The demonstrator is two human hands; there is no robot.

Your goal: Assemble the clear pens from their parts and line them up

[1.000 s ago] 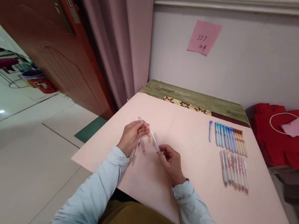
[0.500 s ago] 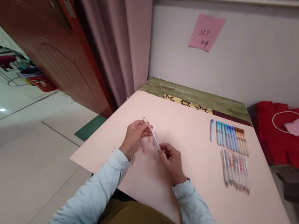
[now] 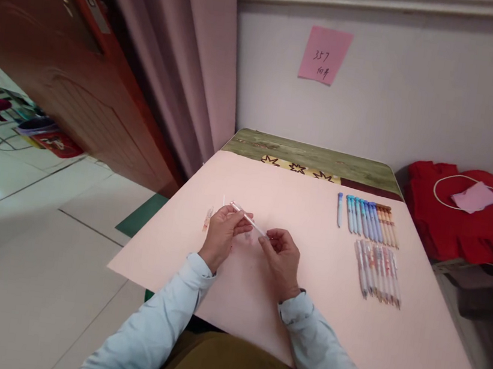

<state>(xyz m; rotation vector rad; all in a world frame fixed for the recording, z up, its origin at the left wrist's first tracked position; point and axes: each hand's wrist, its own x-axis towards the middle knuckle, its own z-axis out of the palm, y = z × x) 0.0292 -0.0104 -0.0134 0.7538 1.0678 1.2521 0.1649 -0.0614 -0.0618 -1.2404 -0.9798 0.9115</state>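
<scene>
Between my two hands I hold a slim whitish pen (image 3: 252, 221) above the table, slanting down to the right. My left hand (image 3: 222, 233) pinches it near its pinkish upper end. At the lower end, my right hand (image 3: 281, 258) has its thumb and fingers closed on it. Small clear and reddish pen parts (image 3: 208, 219) lie on the table just left of my left hand. Other small reddish pieces lie under the hands, partly hidden and too blurred to name.
At the right of the pale pink tabletop (image 3: 300, 325) lies a row of blue and brown pens (image 3: 371, 220), with a single blue pen (image 3: 339, 210) beside it. Nearer me is a group of clear pens (image 3: 379, 273). A red cloth (image 3: 427, 223) sits beyond the right edge.
The pen in my hands has tilted flatter. My left hand has shifted slightly down, uncovering the small parts on its left. The whole view has swung a little to the right.
</scene>
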